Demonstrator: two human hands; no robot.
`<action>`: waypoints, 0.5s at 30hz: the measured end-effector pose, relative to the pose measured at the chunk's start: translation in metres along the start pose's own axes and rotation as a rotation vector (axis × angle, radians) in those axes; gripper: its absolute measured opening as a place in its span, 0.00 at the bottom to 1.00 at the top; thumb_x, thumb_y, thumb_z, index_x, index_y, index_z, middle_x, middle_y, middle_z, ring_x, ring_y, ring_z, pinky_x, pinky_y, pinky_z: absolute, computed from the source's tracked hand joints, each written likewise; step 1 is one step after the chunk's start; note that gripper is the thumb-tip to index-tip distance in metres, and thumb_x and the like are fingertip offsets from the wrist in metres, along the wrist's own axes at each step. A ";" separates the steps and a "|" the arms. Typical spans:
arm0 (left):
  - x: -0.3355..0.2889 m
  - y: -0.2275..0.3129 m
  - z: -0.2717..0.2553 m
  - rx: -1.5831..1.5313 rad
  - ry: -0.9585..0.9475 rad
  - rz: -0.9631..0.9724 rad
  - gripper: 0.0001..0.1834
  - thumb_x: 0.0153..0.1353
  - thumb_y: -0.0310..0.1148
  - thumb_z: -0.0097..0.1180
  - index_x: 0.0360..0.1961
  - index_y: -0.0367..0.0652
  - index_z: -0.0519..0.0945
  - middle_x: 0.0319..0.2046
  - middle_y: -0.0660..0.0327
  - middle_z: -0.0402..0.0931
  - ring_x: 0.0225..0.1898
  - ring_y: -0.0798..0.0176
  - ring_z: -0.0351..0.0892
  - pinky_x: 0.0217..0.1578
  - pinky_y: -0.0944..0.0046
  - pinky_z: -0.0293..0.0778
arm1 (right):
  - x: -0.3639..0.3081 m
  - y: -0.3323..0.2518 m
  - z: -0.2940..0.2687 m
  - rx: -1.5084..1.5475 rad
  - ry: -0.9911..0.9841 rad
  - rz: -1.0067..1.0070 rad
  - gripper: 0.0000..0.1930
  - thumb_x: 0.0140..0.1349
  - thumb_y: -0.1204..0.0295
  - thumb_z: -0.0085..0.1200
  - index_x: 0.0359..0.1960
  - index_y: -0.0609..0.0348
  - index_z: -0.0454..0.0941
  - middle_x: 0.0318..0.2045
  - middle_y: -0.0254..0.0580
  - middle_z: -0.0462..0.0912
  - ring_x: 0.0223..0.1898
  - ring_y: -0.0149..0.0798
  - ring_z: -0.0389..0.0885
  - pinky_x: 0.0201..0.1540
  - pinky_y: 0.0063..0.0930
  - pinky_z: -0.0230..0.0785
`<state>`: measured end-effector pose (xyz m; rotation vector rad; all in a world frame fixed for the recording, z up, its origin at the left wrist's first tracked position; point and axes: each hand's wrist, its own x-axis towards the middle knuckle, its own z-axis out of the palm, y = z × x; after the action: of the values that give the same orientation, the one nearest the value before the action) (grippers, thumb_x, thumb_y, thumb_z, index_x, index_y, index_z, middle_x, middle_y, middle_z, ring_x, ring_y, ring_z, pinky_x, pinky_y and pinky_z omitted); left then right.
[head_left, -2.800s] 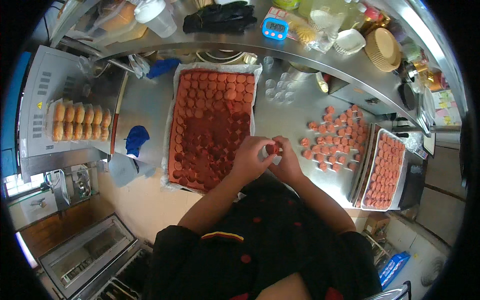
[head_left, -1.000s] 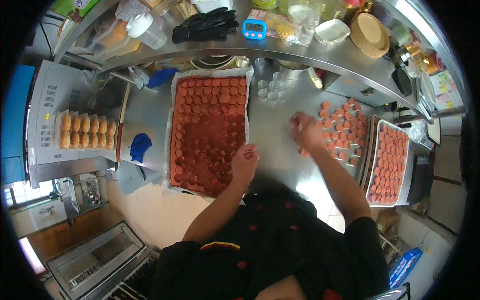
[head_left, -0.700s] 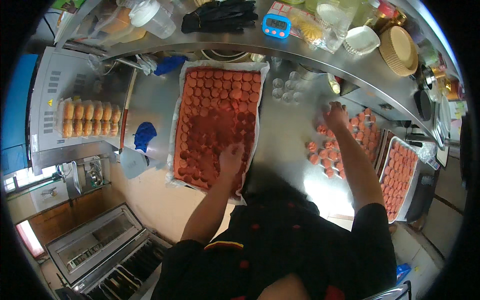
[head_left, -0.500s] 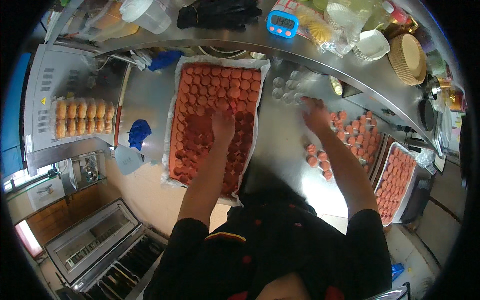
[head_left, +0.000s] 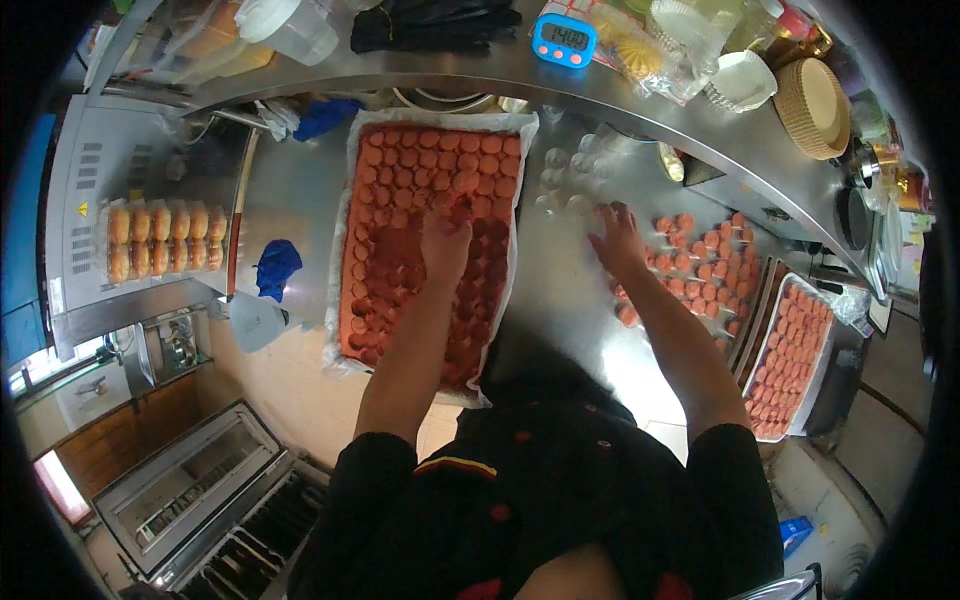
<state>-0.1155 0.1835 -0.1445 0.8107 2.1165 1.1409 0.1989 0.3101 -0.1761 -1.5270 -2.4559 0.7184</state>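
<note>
A large sheet of red sponge cake lies on white baking paper, with many rounds cut into it and dark holes where rounds are gone. Over its middle, my left hand has its fingers curled inward; something reddish shows at the fingertips, too hidden to name. To the right, my right hand is open, fingers spread, just above the steel table beside a group of small clear cups. Right of that hand stand several clear cups with red cake rounds in them. My right forearm covers part of this group.
A tray of red rounds sits at the far right. Along the back runs a steel shelf with a blue timer and paper cups. At left are packed buns, a blue cloth and a scraper.
My right hand has moved a little left and nearer to me, and its forearm now covers more of the filled cups. My left hand has stayed over nearly the same spot.
</note>
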 end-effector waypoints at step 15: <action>-0.158 0.033 -0.081 -0.310 -0.106 -0.229 0.23 0.63 0.22 0.63 0.60 0.37 0.77 0.52 0.57 0.81 0.53 0.61 0.81 0.56 0.63 0.77 | 0.037 -0.038 0.045 0.153 0.096 0.064 0.32 0.58 0.66 0.70 0.63 0.55 0.70 0.58 0.49 0.77 0.62 0.56 0.75 0.64 0.49 0.72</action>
<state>-0.0671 0.0403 -0.0455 0.4624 1.8300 1.2315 0.1344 0.3150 -0.2015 -1.5502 -2.2365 0.8040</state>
